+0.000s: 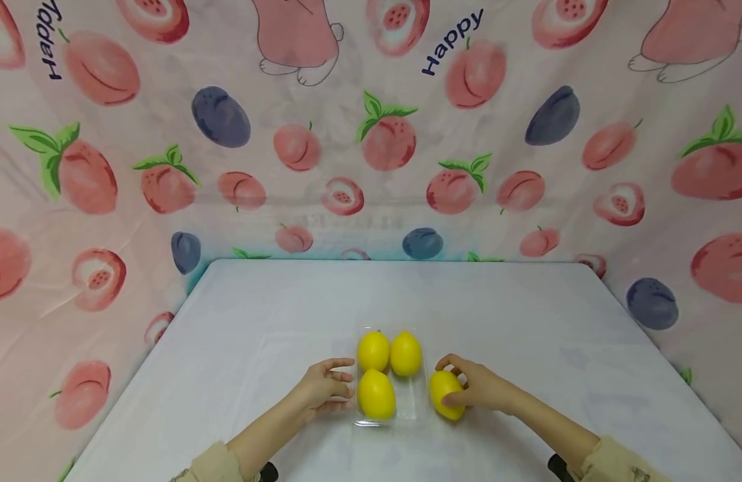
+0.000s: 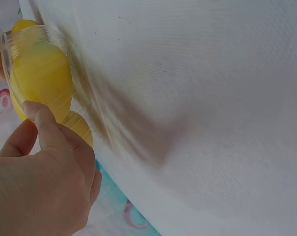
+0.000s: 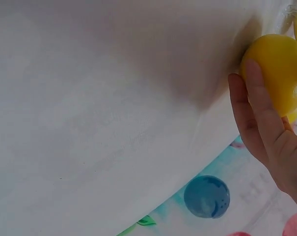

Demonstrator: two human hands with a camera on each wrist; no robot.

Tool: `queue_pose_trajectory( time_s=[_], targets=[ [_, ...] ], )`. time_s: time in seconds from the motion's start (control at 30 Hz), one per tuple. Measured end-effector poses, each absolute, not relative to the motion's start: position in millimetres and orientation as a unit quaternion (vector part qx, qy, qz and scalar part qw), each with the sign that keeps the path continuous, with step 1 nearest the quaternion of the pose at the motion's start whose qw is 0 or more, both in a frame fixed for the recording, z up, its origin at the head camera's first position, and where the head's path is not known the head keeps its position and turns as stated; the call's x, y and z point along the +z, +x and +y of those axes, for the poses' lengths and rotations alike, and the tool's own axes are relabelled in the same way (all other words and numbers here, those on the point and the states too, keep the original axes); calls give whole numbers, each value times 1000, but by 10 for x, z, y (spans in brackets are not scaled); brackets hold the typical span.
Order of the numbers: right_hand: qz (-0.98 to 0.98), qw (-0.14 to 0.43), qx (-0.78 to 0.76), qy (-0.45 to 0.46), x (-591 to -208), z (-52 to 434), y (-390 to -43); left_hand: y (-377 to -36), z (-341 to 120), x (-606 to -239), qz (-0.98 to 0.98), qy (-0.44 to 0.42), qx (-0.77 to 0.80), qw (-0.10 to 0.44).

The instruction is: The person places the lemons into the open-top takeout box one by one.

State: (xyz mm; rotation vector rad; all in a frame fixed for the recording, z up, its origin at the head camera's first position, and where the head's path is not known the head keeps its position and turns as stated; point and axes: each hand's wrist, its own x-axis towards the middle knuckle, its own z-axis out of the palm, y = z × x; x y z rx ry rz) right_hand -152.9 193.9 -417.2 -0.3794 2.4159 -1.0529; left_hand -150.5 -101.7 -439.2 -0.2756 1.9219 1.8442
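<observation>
A clear plastic tray (image 1: 410, 406) holds three yellow lemons: one at the back left (image 1: 374, 351), one at the back right (image 1: 406, 353) and one at the front left (image 1: 377, 394). Just right of the tray, my right hand (image 1: 481, 386) grips a fourth lemon (image 1: 446, 395), thumb on the near side and fingers round the far side. In the right wrist view its fingers lie along that lemon (image 3: 276, 69). My left hand (image 1: 323, 387) is at the tray's left side, fingers loosely bent, their tips right at the wall; the left wrist view has them beside the clear wall (image 2: 33, 37).
The white table (image 1: 274, 308) spreads out around the tray. Behind it and at both sides hangs a pink cloth (image 1: 323, 181) printed with peaches and blue fruit. Light sleeves (image 1: 217, 462) cover both forearms at the bottom of the head view.
</observation>
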Motion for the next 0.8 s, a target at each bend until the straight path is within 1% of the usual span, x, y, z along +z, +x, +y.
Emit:
queue_pose_trajectory(
  time_s=[0.33, 0.8],
  targets=[
    [884, 207, -402, -118, -4083, 2007, -1531, -1502, -1011, -4390, 698, -96, 673, 225],
    [868, 181, -445, -130, -3978, 2033, -1566, -1481, -1030, -4359, 689, -86, 678, 241]
  ],
)
